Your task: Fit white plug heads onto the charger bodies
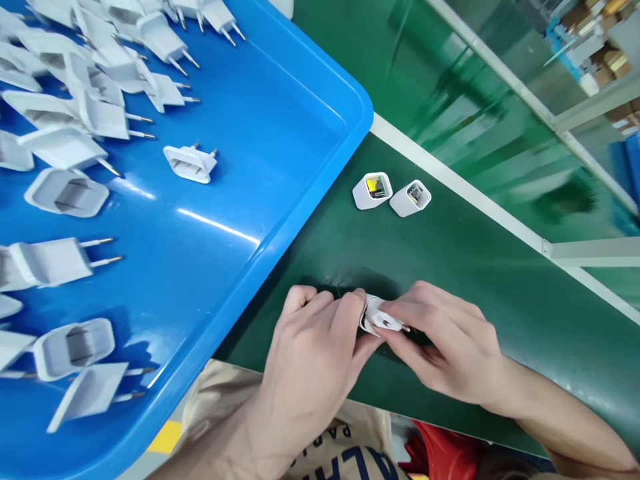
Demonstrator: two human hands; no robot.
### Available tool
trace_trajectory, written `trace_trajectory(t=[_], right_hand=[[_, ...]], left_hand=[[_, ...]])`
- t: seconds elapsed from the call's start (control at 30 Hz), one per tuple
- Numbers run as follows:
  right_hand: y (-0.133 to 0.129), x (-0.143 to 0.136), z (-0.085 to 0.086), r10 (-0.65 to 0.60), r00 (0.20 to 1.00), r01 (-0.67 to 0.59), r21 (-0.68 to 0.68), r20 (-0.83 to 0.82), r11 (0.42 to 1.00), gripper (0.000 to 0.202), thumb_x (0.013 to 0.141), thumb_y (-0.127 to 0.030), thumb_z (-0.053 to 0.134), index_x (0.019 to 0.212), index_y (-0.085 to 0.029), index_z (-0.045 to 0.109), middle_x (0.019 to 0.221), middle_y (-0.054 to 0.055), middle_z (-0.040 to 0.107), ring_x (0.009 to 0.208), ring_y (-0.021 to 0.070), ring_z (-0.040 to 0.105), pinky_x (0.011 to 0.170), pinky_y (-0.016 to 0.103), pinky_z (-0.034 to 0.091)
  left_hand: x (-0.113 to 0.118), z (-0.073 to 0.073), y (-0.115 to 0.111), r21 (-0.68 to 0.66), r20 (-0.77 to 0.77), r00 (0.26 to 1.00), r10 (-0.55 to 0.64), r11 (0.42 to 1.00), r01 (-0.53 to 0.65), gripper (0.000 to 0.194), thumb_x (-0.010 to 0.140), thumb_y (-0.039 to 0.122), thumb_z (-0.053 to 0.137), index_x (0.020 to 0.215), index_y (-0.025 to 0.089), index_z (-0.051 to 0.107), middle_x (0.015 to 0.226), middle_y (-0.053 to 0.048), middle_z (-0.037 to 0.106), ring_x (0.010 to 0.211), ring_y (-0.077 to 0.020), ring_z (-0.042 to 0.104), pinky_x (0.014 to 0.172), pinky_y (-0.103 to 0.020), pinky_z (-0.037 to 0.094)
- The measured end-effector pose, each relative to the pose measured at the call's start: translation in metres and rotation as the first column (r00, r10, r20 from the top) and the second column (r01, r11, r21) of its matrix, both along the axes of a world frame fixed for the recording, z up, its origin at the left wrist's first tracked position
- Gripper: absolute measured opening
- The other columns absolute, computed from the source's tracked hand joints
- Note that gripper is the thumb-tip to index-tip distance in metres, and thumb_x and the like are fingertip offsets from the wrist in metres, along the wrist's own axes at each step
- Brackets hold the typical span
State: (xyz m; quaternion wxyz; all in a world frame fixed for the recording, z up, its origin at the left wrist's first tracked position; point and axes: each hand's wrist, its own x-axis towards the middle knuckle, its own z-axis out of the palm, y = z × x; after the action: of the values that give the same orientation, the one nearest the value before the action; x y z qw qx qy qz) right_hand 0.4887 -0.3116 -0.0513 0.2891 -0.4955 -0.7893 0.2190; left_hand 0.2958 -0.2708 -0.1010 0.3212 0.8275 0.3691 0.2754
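Both my hands meet over the green table near its front edge. My right hand [445, 337] pinches a white plug cap [385, 319] whose metal pins point right. Fingers of my left hand [320, 340] are closed round a white charger housing at the cap's left side; most of that housing is hidden behind them. A dark gap shows between cap and housing, and they touch or nearly touch. Farther back on the table lie two open white charger housings, a left one [364, 195] with yellow and dark parts inside and a right one [406, 203] with circuit parts inside.
A large blue tray [300, 80] fills the left side and overlaps the table [500, 267]. Many loose white plug caps [103, 120] lie in it, with a single one [190, 163] nearer the middle. A white frame rail [465, 187] runs along the table's far edge.
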Motion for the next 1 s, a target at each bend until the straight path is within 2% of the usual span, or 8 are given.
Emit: trace_trajectory(t=[0.07, 0.2, 0.4, 0.6, 0.67, 0.8, 1.0], right_hand=[[-0.001, -0.002, -0.002, -0.015, 1.000, 0.015, -0.004, 0.016, 1.000, 0.021, 0.103, -0.006, 0.061, 0.122, -0.016, 0.058, 0.095, 0.009, 0.065, 0.074, 0.0236, 0.059, 0.063, 0.036, 0.047], [-0.002, -0.005, -0.004, -0.088, 0.995, 0.085, -0.076, -0.039, 0.993, 0.012, 0.105, -0.010, 0.063, 0.112, -0.018, 0.057, 0.090, 0.005, 0.064, 0.068, 0.0195, 0.056, 0.058, 0.033, 0.044], [-0.005, -0.011, -0.010, -0.081, 0.997, 0.082, 0.034, -0.006, 0.996, 0.014, 0.106, -0.007, 0.055, 0.116, -0.016, 0.057, 0.088, 0.006, 0.058, 0.071, 0.0219, 0.052, 0.061, 0.035, 0.042], [-0.005, -0.015, -0.006, -0.214, 0.968, 0.199, -0.113, -0.135, 0.973, 0.007, 0.106, -0.011, 0.064, 0.109, -0.015, 0.059, 0.091, 0.005, 0.064, 0.074, 0.0180, 0.058, 0.062, 0.030, 0.047], [-0.006, -0.014, -0.003, -0.202, 0.971, 0.189, -0.107, -0.131, 0.976, 0.008, 0.105, -0.010, 0.066, 0.108, -0.015, 0.060, 0.091, 0.005, 0.064, 0.074, 0.0184, 0.059, 0.062, 0.031, 0.047], [-0.009, -0.012, 0.000, -0.159, 0.987, 0.158, -0.036, -0.007, 0.987, 0.013, 0.103, -0.006, 0.066, 0.114, -0.011, 0.063, 0.093, 0.009, 0.062, 0.077, 0.0217, 0.057, 0.064, 0.035, 0.045], [-0.013, -0.011, -0.001, -0.130, 0.992, 0.129, -0.094, 0.001, 0.987, 0.019, 0.102, -0.005, 0.064, 0.120, -0.010, 0.062, 0.092, 0.008, 0.061, 0.075, 0.0223, 0.056, 0.064, 0.037, 0.044]], left_hand=[[0.001, 0.001, 0.000, 0.023, 0.005, 1.000, -0.006, 1.000, 0.005, 0.022, 0.111, 0.033, 0.049, 0.104, 0.015, 0.060, 0.071, 0.003, 0.056, 0.064, -0.0167, 0.048, 0.075, -0.037, 0.033], [0.002, 0.002, 0.001, 0.033, 0.008, 1.000, 0.010, 0.999, -0.011, 0.016, 0.110, 0.026, 0.051, 0.099, 0.016, 0.057, 0.072, 0.003, 0.059, 0.064, -0.0161, 0.050, 0.075, -0.037, 0.033], [0.001, 0.003, 0.002, 0.054, 0.001, 1.000, 0.004, 0.999, -0.004, 0.011, 0.110, 0.023, 0.050, 0.104, 0.015, 0.055, 0.069, 0.003, 0.058, 0.059, -0.0158, 0.047, 0.073, -0.037, 0.032], [0.000, 0.005, 0.003, 0.059, -0.026, 1.000, -0.014, 0.998, 0.016, 0.017, 0.110, 0.029, 0.054, 0.107, 0.013, 0.057, 0.070, 0.002, 0.059, 0.059, -0.0155, 0.050, 0.074, -0.038, 0.033], [0.001, 0.004, 0.003, 0.061, -0.029, 1.000, -0.003, 0.998, 0.005, 0.016, 0.110, 0.029, 0.055, 0.107, 0.013, 0.058, 0.070, 0.003, 0.058, 0.057, -0.0148, 0.049, 0.074, -0.038, 0.033], [0.003, 0.004, 0.004, 0.060, -0.020, 1.000, -0.017, 0.998, 0.018, 0.015, 0.109, 0.026, 0.055, 0.109, 0.011, 0.059, 0.068, 0.003, 0.058, 0.056, -0.0147, 0.049, 0.073, -0.039, 0.033], [0.002, 0.005, 0.006, 0.048, 0.000, 1.000, -0.028, 0.998, 0.028, 0.020, 0.110, 0.028, 0.048, 0.110, 0.011, 0.059, 0.067, 0.004, 0.057, 0.059, -0.0157, 0.053, 0.076, -0.039, 0.034]])
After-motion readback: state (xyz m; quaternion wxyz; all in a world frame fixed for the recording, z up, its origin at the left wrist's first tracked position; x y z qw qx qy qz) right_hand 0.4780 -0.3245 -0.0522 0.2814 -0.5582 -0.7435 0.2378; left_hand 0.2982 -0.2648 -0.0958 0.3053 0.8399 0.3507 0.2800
